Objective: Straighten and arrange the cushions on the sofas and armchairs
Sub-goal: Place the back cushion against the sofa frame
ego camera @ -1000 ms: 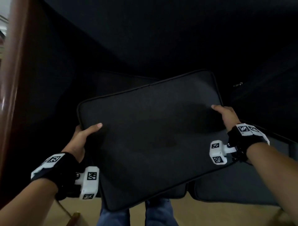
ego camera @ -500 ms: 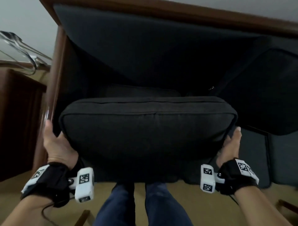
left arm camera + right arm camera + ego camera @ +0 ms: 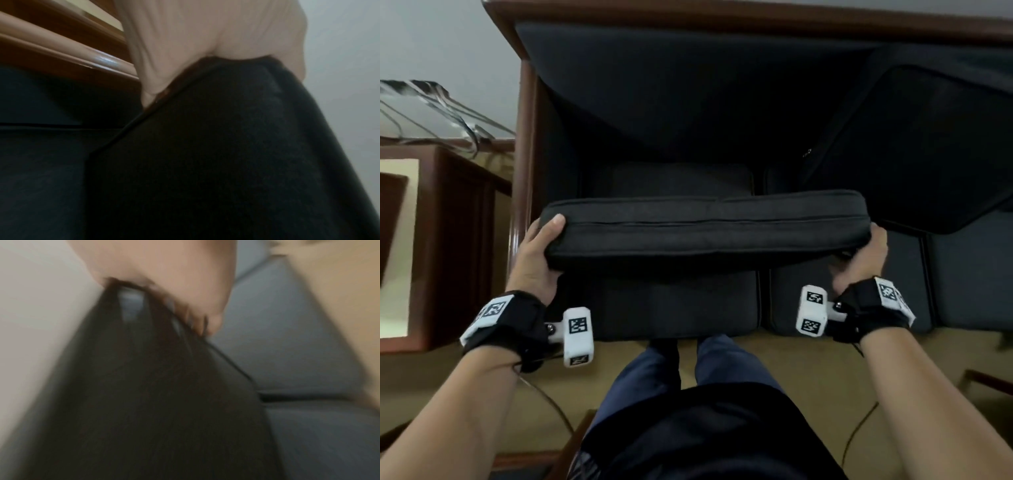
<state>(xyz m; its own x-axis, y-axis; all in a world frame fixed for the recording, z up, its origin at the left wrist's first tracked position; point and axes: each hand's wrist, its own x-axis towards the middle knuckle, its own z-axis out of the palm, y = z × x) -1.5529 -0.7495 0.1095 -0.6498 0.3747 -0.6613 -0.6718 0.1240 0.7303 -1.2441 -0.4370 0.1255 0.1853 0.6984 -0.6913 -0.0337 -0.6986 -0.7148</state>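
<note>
A: Above the leftmost seat of the dark sofa (image 3: 671,102), head view. Item one: dark back cushion (image 3: 705,233), held edge-up and roughly level, its piped seam facing the camera, clear of the seat cushion (image 3: 671,301) below. Left hand (image 3: 536,253): grip clenched on the cushion's left end, thumb over the top edge. Right hand (image 3: 859,260): grip round the right end, fingers curled beneath.

B: Other stock in that view?

A: A second loose back cushion (image 3: 914,147), leaning askew against the backrest to the right. Wooden armrest (image 3: 524,154) just left of the held cushion; a wooden side table (image 3: 448,240) beyond it.

B: Left wrist view?

A: Palm of the left hand (image 3: 195,37) pressed onto the cushion's corner (image 3: 216,146), piping running down from the grip; armrest (image 3: 86,55) close behind.

B: Right wrist view?

A: Blurred. The right hand (image 3: 174,280) grasps the cushion's edge (image 3: 154,394); grey seat cushions (image 3: 298,353) lie behind. Finger detail cannot be read.

B: Step in hand?

A: Judged: the cushion is being carried to its slot, not yet set. The next move likely calls for lowering its bottom edge behind the seat cushion, tipping it back flush against the backrest, square with the armrest. The askew one would follow.
</note>
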